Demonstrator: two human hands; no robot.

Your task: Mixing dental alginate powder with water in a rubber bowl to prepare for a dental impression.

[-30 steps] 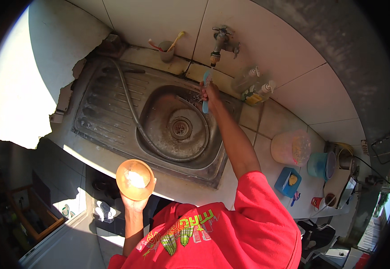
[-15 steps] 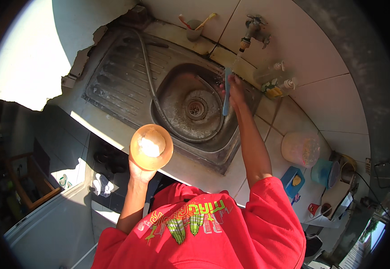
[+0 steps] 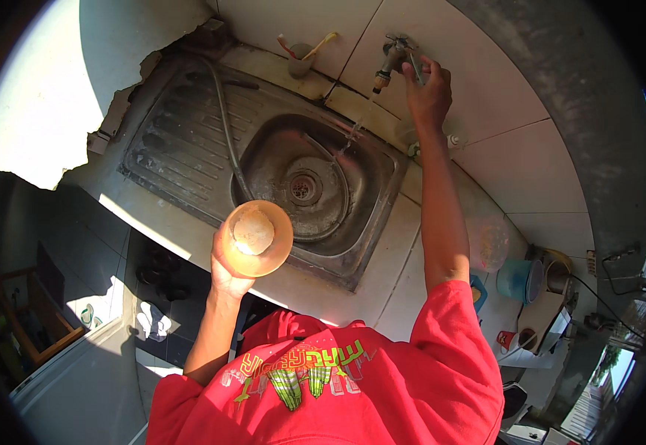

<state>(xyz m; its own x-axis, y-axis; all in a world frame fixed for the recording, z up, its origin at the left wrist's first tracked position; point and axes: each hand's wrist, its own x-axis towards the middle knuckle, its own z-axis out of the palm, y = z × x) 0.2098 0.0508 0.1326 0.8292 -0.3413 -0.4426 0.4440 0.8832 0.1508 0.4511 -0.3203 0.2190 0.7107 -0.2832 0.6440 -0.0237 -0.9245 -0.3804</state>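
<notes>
Left hand (image 3: 228,276) clasps bowl (image 3: 257,237); right hand (image 3: 430,93) at tap (image 3: 395,55), grip unclear; hose (image 3: 223,119) in sink (image 3: 371,185), bottle (image 3: 453,140) behind forearm (image 3: 443,200).

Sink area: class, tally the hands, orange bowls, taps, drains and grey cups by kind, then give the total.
Left hand and right hand: 2
Orange bowl: 1
Tap: 1
Drain: 1
Grey cup: 1
Total: 6

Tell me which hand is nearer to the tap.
Right. The right hand is right beside the tap, fingers close to its side handle. The left hand is well away, on the near side of the sink, holding an orange bowl.
</notes>
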